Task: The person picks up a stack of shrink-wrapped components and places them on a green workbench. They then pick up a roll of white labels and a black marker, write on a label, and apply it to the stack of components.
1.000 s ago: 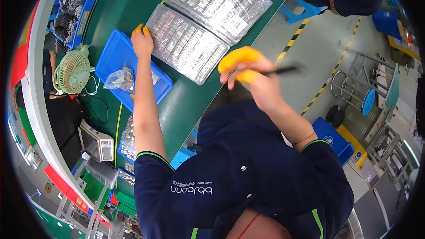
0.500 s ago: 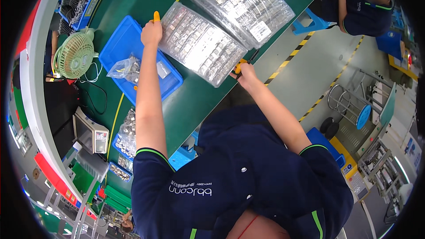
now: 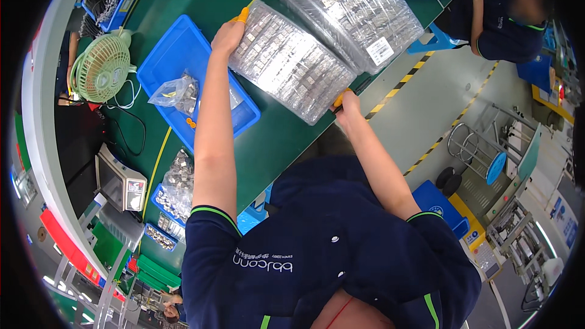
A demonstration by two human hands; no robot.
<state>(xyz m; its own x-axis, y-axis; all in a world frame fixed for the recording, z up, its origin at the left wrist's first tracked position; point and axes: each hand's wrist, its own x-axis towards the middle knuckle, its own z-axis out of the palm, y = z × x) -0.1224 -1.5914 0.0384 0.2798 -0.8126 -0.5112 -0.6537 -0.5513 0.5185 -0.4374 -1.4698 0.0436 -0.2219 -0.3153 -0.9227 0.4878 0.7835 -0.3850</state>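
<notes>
1. Green work table (image 3: 201, 0): carries every item below.
2. Clear wrapped stack of trays filled with small metal parts (image 3: 286, 61): lies on the table between the left hand (image 3: 226, 35) at its far-left corner and the right hand (image 3: 346, 105) at its near-right corner.
3. Second clear wrapped tray stack (image 3: 347, 9): just behind and right of the first.
4. Blue plastic bin (image 3: 183, 73): left of the first stack; holds a clear plastic bag of parts (image 3: 177, 92).
5. Pale green desk fan (image 3: 100, 68): left of the bin.
6. Small grey weighing scale (image 3: 120, 180): nearer the person, left of the left forearm.

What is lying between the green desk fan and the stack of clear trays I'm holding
In the head view, a blue bin lies between the fan and the clear tray stack, holding a clear plastic bag of small parts.
</notes>
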